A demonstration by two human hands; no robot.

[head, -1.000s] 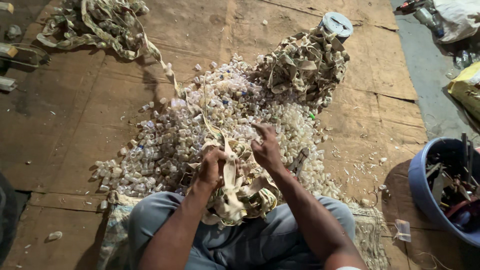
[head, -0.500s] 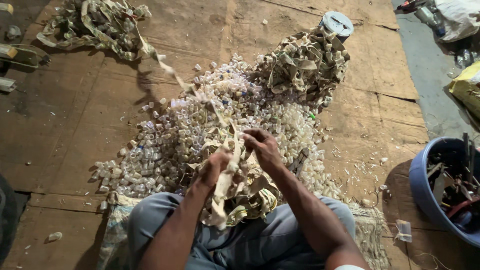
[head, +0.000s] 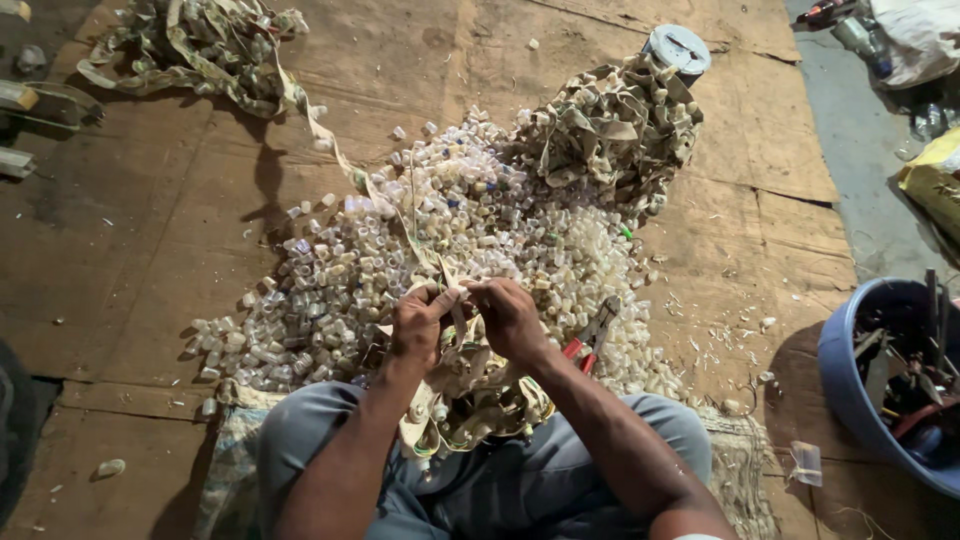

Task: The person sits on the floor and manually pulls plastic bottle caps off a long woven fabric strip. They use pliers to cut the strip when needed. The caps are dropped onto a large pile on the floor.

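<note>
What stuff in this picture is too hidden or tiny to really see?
Head view only:
- What the left hand and right hand pinch on the strip: the fingers cover it.
- The pliers: the small clear caps hide part of them.
- The tools in the blue tub: dark, and cut off by the right edge.
- The objects on the far left: cut off by the left edge.

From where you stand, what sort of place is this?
Probably an informal floor workshop for sorting or stripping small parts. A big heap of small clear plastic pieces lies on flattened cardboard, red-handled pliers lie beside it, and both hands work a tangled strip.
</note>
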